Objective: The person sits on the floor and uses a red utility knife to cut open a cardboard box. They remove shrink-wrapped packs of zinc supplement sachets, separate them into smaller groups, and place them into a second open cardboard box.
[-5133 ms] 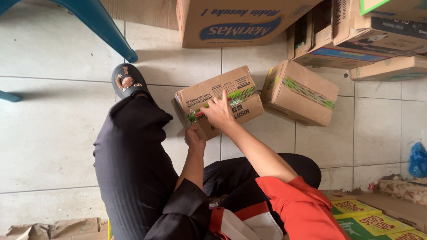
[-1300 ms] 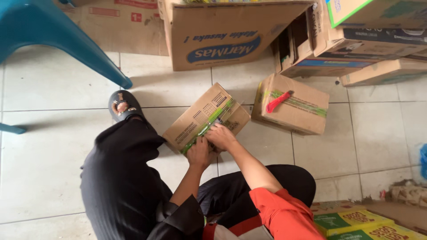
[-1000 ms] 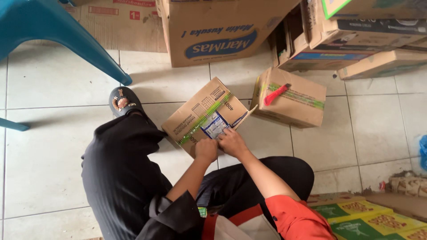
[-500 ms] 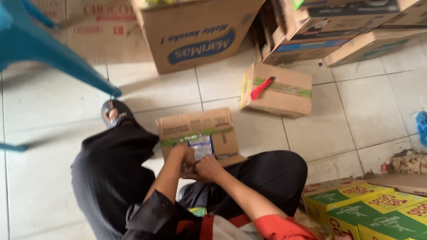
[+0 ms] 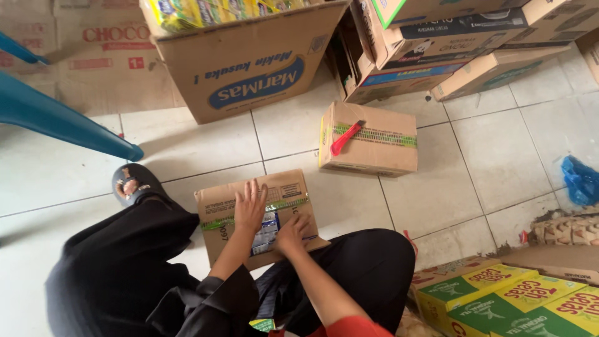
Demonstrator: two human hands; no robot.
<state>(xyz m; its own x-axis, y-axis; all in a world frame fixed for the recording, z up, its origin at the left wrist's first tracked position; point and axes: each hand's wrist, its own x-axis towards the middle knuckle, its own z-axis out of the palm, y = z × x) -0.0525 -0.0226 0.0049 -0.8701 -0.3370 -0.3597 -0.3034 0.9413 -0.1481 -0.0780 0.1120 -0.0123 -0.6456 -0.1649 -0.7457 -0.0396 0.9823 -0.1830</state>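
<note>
A small brown cardboard box [image 5: 218, 203] with a green tape strip lies on the tiled floor between my legs. Its flaps are parted along the middle and blue-white packets [image 5: 267, 229] show through the gap. My left hand [image 5: 249, 206] rests flat on the left flap, fingers spread. My right hand [image 5: 292, 232] presses on the right flap at the opening, fingers curled on its edge. A second, closed brown box [image 5: 380, 156] sits farther away to the right, with a red utility knife [image 5: 346, 137] lying on top of it.
A big open carton [image 5: 249, 75] of yellow packets stands at the back. Stacked cartons [image 5: 474, 43] fill the back right. Green and yellow boxes [image 5: 518, 299] sit at the lower right. A blue plastic chair leg [image 5: 62, 122] angles in from the left. A blue bag [image 5: 581, 180] lies at the right edge.
The box has turned and come closer to me; its taped seam is now split open and both hands have moved onto the flaps. The red knife now lies on the other box.
</note>
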